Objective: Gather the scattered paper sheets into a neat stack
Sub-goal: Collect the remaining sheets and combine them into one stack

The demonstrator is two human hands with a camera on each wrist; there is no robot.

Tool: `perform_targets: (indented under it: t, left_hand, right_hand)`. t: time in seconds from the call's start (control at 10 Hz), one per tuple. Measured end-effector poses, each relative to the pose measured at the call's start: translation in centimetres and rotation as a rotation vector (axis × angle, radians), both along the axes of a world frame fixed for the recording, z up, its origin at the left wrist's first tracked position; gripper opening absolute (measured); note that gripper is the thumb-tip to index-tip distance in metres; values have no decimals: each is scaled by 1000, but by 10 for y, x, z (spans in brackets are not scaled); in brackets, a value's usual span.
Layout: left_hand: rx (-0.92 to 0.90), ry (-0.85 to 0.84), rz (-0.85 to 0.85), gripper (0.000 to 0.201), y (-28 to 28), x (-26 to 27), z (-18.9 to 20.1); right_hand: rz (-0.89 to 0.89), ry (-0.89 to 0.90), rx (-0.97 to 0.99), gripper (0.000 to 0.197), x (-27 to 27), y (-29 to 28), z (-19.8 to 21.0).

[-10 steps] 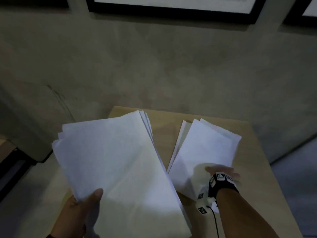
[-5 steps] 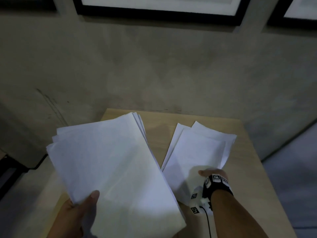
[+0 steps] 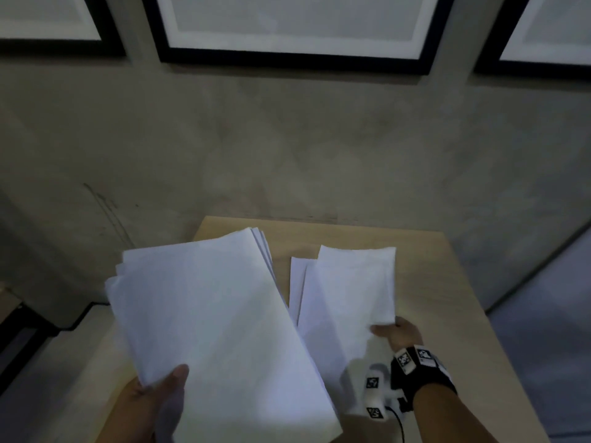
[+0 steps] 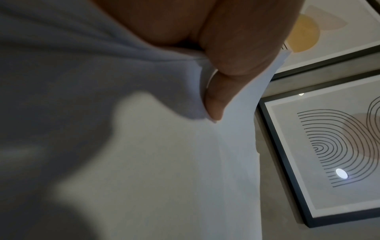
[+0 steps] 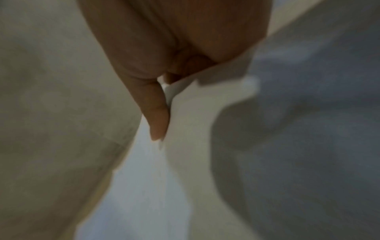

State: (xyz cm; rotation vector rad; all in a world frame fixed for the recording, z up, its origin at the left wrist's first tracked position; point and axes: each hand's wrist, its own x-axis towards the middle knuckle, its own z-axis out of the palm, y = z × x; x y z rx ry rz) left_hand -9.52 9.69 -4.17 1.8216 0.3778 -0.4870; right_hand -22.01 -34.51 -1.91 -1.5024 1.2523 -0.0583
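A thick bundle of white sheets [image 3: 211, 321] is lifted over the left half of the wooden table [image 3: 441, 308]. My left hand [image 3: 160, 398] grips its near left corner, thumb on top; the left wrist view shows the thumb [image 4: 222, 84] pressed on the sheets [image 4: 164, 162]. A smaller set of white sheets [image 3: 345, 292] lies to the right. My right hand [image 3: 396, 334] pinches its near right edge, thumb over the paper [image 5: 185, 129] in the right wrist view. That edge curls upward.
The table stands against a grey wall [image 3: 287, 148] with black-framed pictures [image 3: 294, 30] above. Grey floor [image 3: 550, 308] lies to the right of the table. A dark low object [image 3: 19, 340] sits at the left edge.
The right hand has slid from the near end of the small set to its right edge and now pinches it, turning the sheets straighter. The left bundle stays held.
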Motion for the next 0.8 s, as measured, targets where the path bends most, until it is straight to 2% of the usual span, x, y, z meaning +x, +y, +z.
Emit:
perform_targets:
  t: [0.1, 0.2, 0.3, 0.4, 0.5, 0.6, 0.7, 0.8]
  left_hand:
    - [-238, -22, -95, 22, -51, -37, 128]
    - [-120, -107, -34, 13, -57, -29, 108]
    - [-205, -96, -37, 4, -69, -29, 113]
    - [-218, -55, -61, 25, -75, -20, 107]
    - [-243, -26, -149, 29, -81, -13, 107]
    - [-223, -21, -244, 8, -92, -13, 118]
    - [-259, -1, -327, 25, -99, -16, 128]
    - [-276, 50, -389, 28, -102, -19, 133]
  right_hand:
    - [46, -227, -110, 24, -5, 11, 53]
    - [145, -467, -204, 23, -14, 22, 122]
    - [201, -747, -185, 25, -26, 35, 183]
    - [203, -983, -161, 40, -32, 51, 220]
    - [165, -895, -211, 38, -20, 66, 207]
    - [198, -746, -115, 38, -6, 84, 158]
    - [252, -614, -145, 43, -5, 101, 120]
    - [296, -497, -38, 46, -13, 110, 96]
